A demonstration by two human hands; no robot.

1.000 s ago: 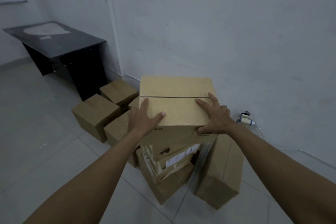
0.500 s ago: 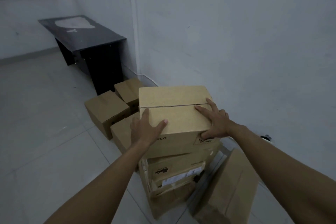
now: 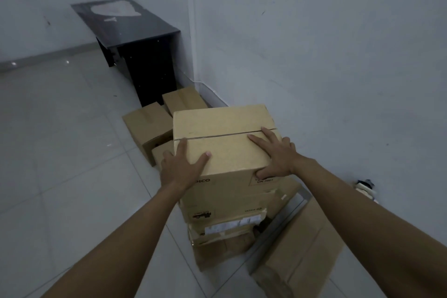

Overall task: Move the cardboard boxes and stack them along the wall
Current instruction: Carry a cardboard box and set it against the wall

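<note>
Two bare hands clamp the near corners of a plain tan cardboard box with a taped seam across its lid. It sits on top of a stack of worn brown cartons just beside the pale grey wall. The left hand wraps the box's near left corner, thumb spread over the lid and fingers down the side. The right hand lies with fingers fanned on the lid, its thumb hooked over the front edge at the near right corner.

A tall brown carton leans against the stack's right side. Beyond the held box, three smaller brown boxes sit on the grey tiled floor, close to a black table that stands against the wall. A small white and dark object, too blurred to identify, lies at the foot of the wall to the right.
</note>
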